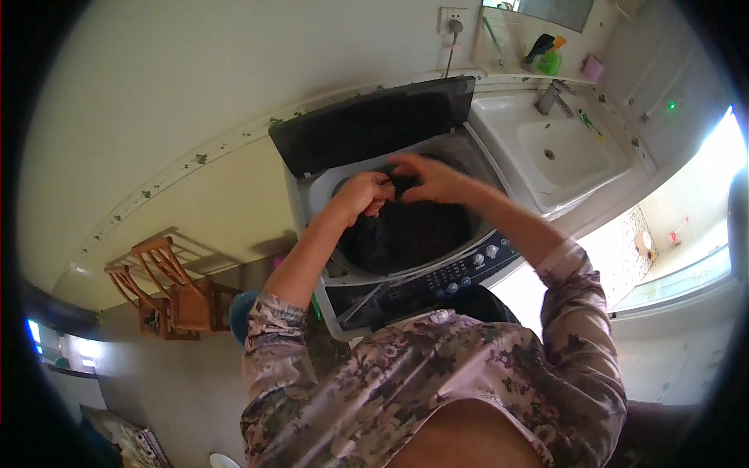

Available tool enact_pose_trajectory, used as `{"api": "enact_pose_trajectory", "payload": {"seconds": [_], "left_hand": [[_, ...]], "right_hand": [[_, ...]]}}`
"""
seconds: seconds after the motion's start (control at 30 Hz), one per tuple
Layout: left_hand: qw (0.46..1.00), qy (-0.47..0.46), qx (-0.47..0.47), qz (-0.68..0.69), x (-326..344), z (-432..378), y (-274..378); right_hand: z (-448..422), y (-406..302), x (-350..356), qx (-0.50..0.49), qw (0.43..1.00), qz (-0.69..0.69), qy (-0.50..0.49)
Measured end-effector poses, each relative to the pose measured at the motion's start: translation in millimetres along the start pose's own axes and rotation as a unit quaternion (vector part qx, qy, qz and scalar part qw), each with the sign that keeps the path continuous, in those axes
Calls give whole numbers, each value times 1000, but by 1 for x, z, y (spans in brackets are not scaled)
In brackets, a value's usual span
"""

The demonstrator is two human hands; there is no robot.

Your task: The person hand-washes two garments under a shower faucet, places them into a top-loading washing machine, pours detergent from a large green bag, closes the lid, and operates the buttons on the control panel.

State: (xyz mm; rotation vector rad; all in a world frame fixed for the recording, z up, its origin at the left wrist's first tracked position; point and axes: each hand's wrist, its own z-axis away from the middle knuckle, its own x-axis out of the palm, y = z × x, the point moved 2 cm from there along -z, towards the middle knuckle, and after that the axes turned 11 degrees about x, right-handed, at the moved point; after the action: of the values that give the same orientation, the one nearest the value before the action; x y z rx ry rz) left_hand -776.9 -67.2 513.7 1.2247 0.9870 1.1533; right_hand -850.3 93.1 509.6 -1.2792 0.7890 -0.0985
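Observation:
A top-loading washing machine [345, 316] stands before me with its dark lid [374, 120] raised against the wall. Over the drum opening [409, 234], my left hand [364, 193] is closed around a small reddish item [374, 207], mostly covered by the fingers; its kind is unclear. Just to the right, my right hand [433, 178] hovers above the same opening, thumb and fingers spread towards the left hand. The drum's inside is too dark to make out its contents. Knobs and buttons line the front control panel [462, 272].
A white washbasin [529, 175] with a metal tap [550, 96] adjoins the machine on the right. A toothbrush [590, 124] lies on its rim. Left of me are wooden chairs [190, 304] and a blue bucket [239, 316]. A plug [456, 26] sits in the wall socket.

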Motion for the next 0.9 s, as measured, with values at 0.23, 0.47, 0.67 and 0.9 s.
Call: {"api": "enact_pose_trajectory", "payload": {"seconds": [0.23,0.47,0.67,0.9], "left_hand": [[1000,23,-5,0,-18,3,3],[998,12,-65,-14,-15,8,-38],[979,66,43,189,-7,-7,-41],[992,-33,-32,-115,15,-15,-73]], "right_hand": [[-6,-3,32,-10,972,-231,-45],[1,17,-3,-66,989,86,98],[-1,60,29,139,982,-106,71],[-3,44,10,9,991,92,98]]}}
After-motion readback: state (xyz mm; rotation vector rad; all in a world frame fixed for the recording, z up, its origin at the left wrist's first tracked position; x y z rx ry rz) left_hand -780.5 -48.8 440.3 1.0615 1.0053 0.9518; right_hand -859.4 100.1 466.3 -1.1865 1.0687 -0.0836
